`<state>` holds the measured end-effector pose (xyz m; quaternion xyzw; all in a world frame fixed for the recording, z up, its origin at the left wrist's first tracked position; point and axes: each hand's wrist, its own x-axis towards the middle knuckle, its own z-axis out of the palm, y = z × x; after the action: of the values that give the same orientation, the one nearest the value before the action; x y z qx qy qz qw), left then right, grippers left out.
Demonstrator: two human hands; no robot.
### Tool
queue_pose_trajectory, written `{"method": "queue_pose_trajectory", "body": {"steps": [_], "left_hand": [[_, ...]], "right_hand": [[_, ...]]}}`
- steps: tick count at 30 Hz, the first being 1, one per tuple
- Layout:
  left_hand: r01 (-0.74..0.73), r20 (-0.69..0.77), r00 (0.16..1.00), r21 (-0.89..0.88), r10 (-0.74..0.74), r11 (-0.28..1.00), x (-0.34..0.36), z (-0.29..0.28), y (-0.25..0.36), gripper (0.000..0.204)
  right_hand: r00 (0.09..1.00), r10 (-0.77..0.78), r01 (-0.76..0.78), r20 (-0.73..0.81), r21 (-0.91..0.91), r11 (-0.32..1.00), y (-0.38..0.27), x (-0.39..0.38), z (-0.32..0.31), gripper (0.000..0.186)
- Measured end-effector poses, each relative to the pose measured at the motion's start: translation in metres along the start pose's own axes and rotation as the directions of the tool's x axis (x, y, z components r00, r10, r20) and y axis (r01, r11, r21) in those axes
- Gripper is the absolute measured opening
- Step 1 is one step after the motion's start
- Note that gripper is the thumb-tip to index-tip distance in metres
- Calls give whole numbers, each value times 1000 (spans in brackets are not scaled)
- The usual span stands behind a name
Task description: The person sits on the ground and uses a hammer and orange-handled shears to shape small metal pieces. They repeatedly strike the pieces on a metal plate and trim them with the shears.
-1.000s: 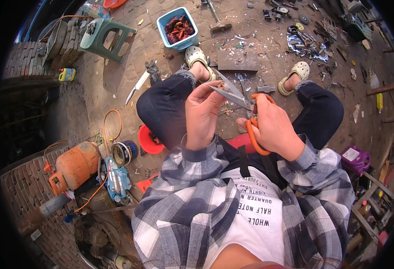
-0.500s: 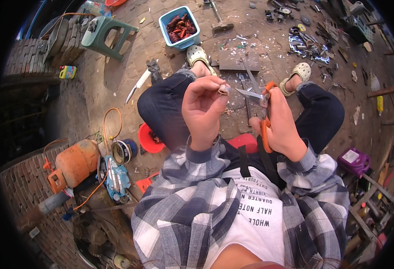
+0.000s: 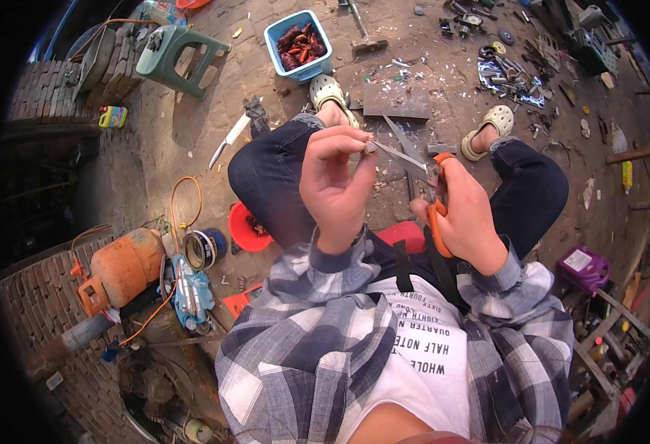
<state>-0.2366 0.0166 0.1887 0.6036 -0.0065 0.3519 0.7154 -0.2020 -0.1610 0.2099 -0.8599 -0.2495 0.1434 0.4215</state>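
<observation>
Between the thumb and fingers of my left hand [image 3: 337, 181] is a small pale greyish piece [image 3: 371, 147], its kind too small to make out. My right hand [image 3: 467, 214] grips a pair of scissors [image 3: 436, 213] by the orange handles. Their metal blades stand apart and point toward my left hand. The lower blade's tip reaches the pale piece, apparently against it; my fingers hide part of that spot. Both hands are above my lap, between my bent knees.
Ahead stands a blue tub [image 3: 307, 72] of dark red pieces. A red bowl [image 3: 239, 214] sits beside my left thigh. A knife [image 3: 229, 143] lies on the ground at left, near a green stool [image 3: 181, 63]. An orange gas cylinder [image 3: 127, 268] is at lower left; metal parts [image 3: 510, 78] lie far right.
The scissors have moved left and their blades have spread wider, bringing one tip to the pale piece. My left hand has stayed nearly still.
</observation>
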Motion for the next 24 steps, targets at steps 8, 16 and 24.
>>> {"method": "queue_pose_trajectory", "body": {"steps": [8,16,24], "left_hand": [[-61,-75,994,251,82,966,1,4,0,30],[134,-76,988,-52,-138,990,1,-1,2,24],[380,-33,893,-480,-449,791,0,-4,-1,24]], "right_hand": [[1000,-2,1,18,33,999,-3,-8,4,39],[999,-29,29,-19,-10,1000,-1,-5,5,41],[994,-93,82,-56,-174,981,4,-5,4,51]]}}
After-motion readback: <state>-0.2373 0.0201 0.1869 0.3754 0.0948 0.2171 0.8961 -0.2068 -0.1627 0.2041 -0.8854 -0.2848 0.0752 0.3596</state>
